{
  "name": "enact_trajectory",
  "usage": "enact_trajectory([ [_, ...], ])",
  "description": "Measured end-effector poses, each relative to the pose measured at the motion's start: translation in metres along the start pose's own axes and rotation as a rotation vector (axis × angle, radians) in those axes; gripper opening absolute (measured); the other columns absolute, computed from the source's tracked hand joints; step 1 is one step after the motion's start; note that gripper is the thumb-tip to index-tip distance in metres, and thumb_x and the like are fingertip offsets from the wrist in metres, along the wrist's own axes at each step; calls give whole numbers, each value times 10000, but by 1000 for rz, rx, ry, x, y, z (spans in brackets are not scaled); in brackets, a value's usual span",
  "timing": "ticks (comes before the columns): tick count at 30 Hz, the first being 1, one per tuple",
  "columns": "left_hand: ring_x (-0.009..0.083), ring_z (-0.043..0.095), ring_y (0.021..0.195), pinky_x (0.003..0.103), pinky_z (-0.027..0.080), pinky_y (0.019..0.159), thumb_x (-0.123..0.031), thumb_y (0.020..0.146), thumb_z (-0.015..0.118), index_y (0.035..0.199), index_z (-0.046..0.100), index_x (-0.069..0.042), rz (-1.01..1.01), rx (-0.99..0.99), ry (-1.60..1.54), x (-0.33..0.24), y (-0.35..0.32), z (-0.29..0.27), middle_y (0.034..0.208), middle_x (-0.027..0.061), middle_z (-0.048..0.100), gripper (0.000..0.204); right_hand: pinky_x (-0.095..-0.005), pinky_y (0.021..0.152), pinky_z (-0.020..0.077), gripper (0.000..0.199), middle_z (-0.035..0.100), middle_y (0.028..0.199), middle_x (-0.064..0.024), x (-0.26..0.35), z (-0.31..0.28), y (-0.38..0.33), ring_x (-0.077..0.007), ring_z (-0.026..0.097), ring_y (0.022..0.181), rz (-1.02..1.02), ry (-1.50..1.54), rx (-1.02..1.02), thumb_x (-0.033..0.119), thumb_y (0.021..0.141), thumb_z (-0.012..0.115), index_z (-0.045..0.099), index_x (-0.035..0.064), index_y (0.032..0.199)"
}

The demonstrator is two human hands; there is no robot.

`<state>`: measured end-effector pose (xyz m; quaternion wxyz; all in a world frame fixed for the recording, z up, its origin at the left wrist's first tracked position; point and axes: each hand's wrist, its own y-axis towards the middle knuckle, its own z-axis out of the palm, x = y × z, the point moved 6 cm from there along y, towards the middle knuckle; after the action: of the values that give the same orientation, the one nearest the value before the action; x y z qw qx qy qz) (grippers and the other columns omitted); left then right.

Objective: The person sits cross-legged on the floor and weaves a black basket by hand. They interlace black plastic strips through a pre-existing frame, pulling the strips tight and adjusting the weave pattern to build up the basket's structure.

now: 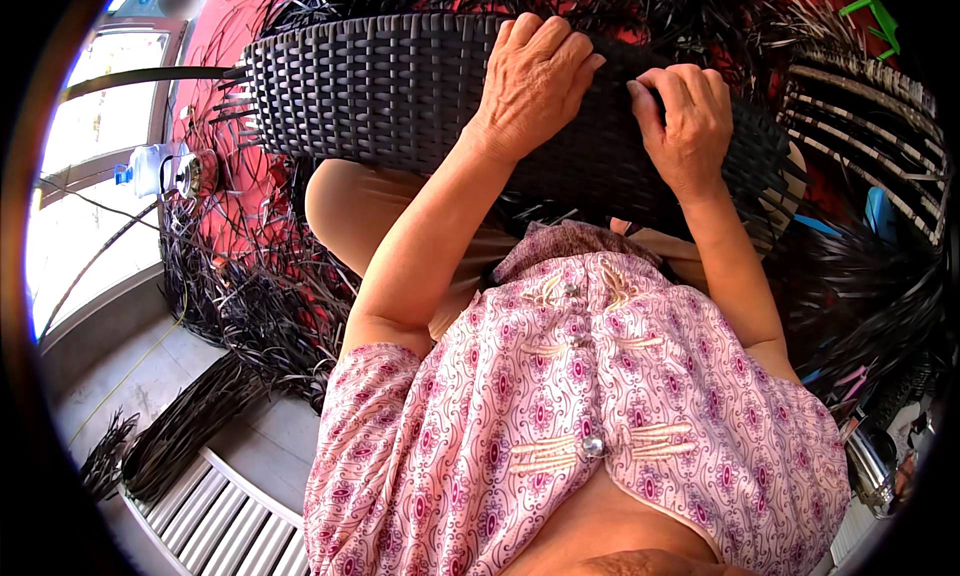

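Note:
Across my crossed legs lies a long curved panel (370,91) woven from dark flat strips, with loose strip ends sticking out at both sides. My left hand (540,81) is closed over its far edge, the fingers curled and the knuckles up. To the right, my right hand (688,126) bends its fingers down against the weave, with the thumb drawn in towards them. Whatever its fingertips pinch is hidden. One long strip (150,77) runs out from the panel's left end towards the window.
Heaps of loose black strips (250,296) cover much of the red surface (235,21) around me. A bundle of strips (190,426) lies by a white slatted piece (225,521) at lower left. A clear plastic bottle (150,169) stands left; a ribbed frame (870,126) lies right.

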<state>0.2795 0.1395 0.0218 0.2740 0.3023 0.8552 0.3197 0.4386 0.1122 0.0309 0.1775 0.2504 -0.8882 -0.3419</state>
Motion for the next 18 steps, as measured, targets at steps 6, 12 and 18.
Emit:
enact_trajectory([
  [6, 265, 498, 777, 382, 408, 730, -134, 825, 724, 849, 609, -103, -32, 17, 7, -1, -5, -1, 819, 48, 529, 121, -340, 685, 418, 119, 554, 812, 9, 5, 1, 2, -203, 531, 751, -9, -9, 53, 128, 796, 740, 629, 137, 836],
  [12, 257, 493, 788, 385, 387, 733, -130, 817, 714, 825, 601, -121, -89, 28, -21, 1, -21, 0, 825, 33, 522, 114, -345, 691, 408, 110, 547, 824, 12, 16, 4, -3, -204, 526, 755, -9, -21, 99, 136, 812, 736, 639, 139, 865],
  [18, 248, 509, 835, 384, 409, 773, -129, 804, 722, 868, 623, -121, -99, -22, -35, 2, -33, -2, 880, 23, 548, 118, -347, 705, 415, 100, 556, 862, 13, 23, 5, -4, -210, 523, 773, -19, -47, 125, 163, 828, 729, 647, 143, 880],
])
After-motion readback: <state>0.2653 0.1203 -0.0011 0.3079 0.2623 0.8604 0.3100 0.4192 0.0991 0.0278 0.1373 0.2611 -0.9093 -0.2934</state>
